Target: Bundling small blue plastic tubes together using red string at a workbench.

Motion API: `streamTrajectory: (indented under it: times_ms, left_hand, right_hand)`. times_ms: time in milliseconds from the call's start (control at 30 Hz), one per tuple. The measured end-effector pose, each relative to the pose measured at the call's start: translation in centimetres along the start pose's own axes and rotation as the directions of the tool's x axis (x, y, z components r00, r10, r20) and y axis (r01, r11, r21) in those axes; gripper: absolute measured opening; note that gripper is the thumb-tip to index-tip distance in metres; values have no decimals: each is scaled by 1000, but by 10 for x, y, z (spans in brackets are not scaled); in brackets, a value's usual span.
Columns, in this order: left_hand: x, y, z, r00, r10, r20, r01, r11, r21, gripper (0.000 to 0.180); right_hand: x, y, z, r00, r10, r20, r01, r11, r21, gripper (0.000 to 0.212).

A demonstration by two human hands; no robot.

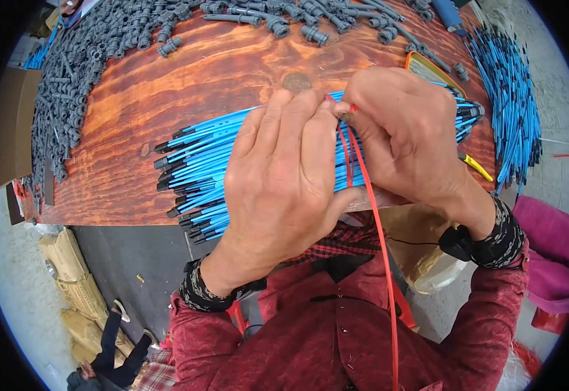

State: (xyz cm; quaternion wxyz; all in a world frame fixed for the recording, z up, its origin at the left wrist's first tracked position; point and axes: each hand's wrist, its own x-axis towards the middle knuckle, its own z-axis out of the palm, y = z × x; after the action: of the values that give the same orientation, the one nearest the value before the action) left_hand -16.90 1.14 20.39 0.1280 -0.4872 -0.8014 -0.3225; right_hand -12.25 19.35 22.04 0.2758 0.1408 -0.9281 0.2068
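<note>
A bundle of thin blue rods or tubes with black tips (193,156) lies across the near edge of the wooden table. My left hand (278,176) is laid over its middle, fingers reaching across the far side and thumb on the near side, gripping it. A narrow red strap (377,225) goes round the bundle just right of that hand; its long tail hangs down over my jacket. My right hand (418,137) is closed, thumb and fingertips pinching the strap on top of the bundle, close to my left fingertips. The underside of the bundle is hidden.
Grey ribbed plastic fittings (128,36) are heaped along the table's far and left sides. More blue rods (506,111) are piled at the right edge. A yellow-handled tool (477,167) and a yellow-rimmed object (431,70) lie nearby. Another person (111,355) is at the lower left.
</note>
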Motion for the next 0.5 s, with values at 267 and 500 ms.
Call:
streamTrajectory:
  times_ms: [267,500]
  left_hand:
    - [7,-16,-2,999,-7,-54,-6,969,-246,45]
    - [4,-17,-4,997,-61,-48,40,935,-351,37]
  right_hand:
    - [12,6,-3,993,69,93,-73,997,33,21]
    - [14,8,0,991,82,102,-86,996,34,22]
